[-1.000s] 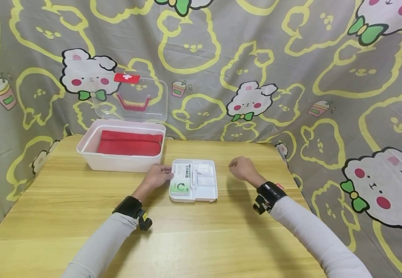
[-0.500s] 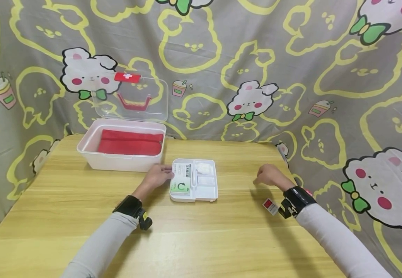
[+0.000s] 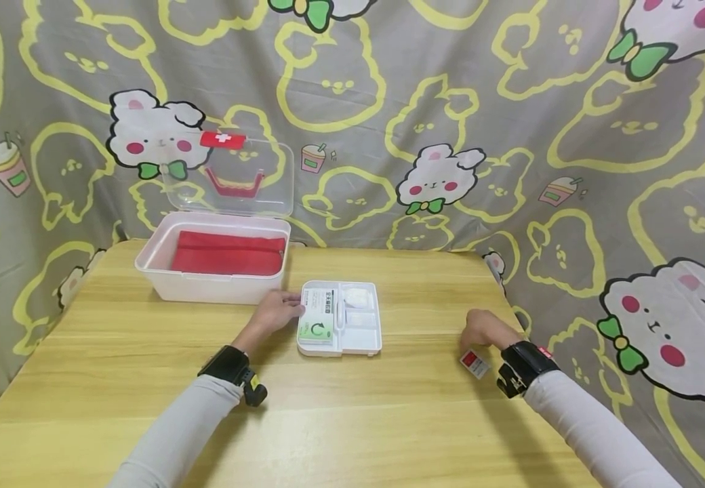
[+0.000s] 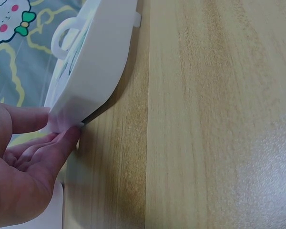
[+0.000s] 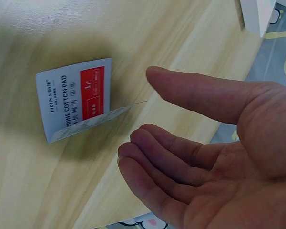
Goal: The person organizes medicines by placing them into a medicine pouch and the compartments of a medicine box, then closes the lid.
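A white compartment case [image 3: 361,341] lies open on the table. A green-and-white labelled packet [image 3: 317,315] fills its left part. My left hand [image 3: 274,313] is at the case's left edge; in the left wrist view its finger and thumb pinch the white rim [image 4: 88,86]. Over on the right, a small iodine cotton pad sachet [image 3: 474,364], white and red with a folded flap, lies on the table. My right hand [image 3: 483,330] hovers beside the sachet [image 5: 71,98], thumb and loosely curved fingers apart, holding nothing.
A translucent white first-aid box [image 3: 212,287] stands behind and left of the case, its clear lid [image 3: 233,173] raised. Inside lies a red pouch [image 3: 230,253]. The wooden table [image 3: 352,427] meets a patterned grey curtain [image 3: 340,224] at the back and sides.
My right hand has moved right and toward the front, away from the case to beside the sachet, which came into sight beneath the arm. My left hand stays at the case.
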{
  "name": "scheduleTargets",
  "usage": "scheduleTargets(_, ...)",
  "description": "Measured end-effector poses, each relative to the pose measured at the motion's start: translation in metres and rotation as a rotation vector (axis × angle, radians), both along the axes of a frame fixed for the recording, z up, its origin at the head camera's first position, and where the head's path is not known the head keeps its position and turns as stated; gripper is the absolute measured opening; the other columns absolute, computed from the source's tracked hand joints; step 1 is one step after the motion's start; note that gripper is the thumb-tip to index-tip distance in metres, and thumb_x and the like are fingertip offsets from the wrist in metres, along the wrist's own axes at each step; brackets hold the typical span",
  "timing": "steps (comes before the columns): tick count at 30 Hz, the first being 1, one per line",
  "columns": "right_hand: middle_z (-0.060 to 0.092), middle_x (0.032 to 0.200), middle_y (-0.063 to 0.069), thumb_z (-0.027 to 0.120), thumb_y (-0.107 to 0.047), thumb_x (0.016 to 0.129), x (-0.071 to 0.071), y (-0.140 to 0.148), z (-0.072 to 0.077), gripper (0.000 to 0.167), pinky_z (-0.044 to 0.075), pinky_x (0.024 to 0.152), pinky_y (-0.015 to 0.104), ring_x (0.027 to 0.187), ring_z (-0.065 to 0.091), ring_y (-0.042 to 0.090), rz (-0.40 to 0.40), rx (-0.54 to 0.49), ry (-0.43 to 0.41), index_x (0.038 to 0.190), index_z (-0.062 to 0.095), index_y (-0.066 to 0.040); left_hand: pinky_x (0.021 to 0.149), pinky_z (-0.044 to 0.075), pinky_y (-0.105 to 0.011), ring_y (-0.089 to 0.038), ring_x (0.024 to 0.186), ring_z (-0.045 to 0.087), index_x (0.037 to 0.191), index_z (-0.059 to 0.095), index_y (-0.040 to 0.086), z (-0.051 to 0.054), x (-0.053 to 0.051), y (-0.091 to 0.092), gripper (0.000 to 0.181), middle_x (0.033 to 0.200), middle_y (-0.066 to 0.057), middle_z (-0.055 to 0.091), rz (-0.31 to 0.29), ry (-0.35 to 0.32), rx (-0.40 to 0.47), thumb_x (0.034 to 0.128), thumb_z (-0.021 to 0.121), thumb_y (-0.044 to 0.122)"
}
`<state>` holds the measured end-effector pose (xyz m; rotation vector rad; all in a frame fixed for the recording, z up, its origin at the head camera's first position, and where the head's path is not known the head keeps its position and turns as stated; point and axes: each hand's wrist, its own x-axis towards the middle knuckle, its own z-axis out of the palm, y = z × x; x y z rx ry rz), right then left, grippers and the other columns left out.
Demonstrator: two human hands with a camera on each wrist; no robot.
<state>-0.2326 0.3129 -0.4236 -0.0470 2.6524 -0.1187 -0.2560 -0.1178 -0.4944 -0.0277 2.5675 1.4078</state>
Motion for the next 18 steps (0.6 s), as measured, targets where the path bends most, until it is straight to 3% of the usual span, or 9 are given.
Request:
scheduleTargets(5, 0.044, 0.065, 0.003, 0.075, -0.005, 0.067, 0.0032, 0.0001, -0.0026, 0.025, 0.03, 0.047, 0.019, 0.052, 0.039, 0.01, -0.014, 0.0, -0.009, 0.07, 0.05, -0.006, 0.106, 0.049, -0.048, -0.038, 0.129, 0.059, 0.134, 0.062, -0.004, -0.0008, 0.0008, 0.0004, 0.044, 0.133, -0.021, 0.065, 0.009, -0.01, 0.001, 0.0946, 0.067, 0.015)
scheduleTargets(10, 0.042, 0.062, 0.003, 0.055, 0.005, 0.061, 0.0018, -0.0006, -0.0055, 0.02, 0.025, 0.044, 0.016, 0.048, 0.034, 0.009, 0.057, 0.077, -0.031, 0.061, 0.043, -0.01, 0.107, 0.049, -0.048, -0.038, 0.129, 0.059, 0.134, 0.062, -0.004, -0.0017, 0.0002, 0.0005, 0.044, 0.133, -0.021, 0.066, 0.006, 0.001, -0.004, 0.0942, 0.067, 0.016)
scheduleTargets(13, 0.041, 0.058, 0.002, 0.053, 0.008, 0.061, 0.0008, -0.0018, -0.005, 0.023, 0.026, 0.043, 0.016, 0.046, 0.034, 0.009, 0.074, 0.094, -0.032, 0.057, 0.042, -0.012, 0.107, 0.048, -0.048, -0.038, 0.13, 0.059, 0.134, 0.062, -0.003, -0.0015, 0.0005, 0.0004, 0.044, 0.132, -0.02, 0.066, 0.002, 0.004, -0.011, 0.0941, 0.067, 0.016)
scheduleTargets(18, 0.046, 0.058, 0.004, 0.057, 0.009, 0.067, 0.0001, -0.0048, -0.0028, 0.018, 0.031, 0.042, 0.017, 0.046, 0.04, 0.01, 0.028, 0.069, -0.014, 0.061, 0.05, -0.007, 0.107, 0.048, -0.049, -0.038, 0.13, 0.058, 0.134, 0.062, -0.003, -0.0008, 0.0012, 0.0003, 0.044, 0.133, -0.02, 0.066, 0.004, 0.004, -0.011, 0.094, 0.067, 0.016)
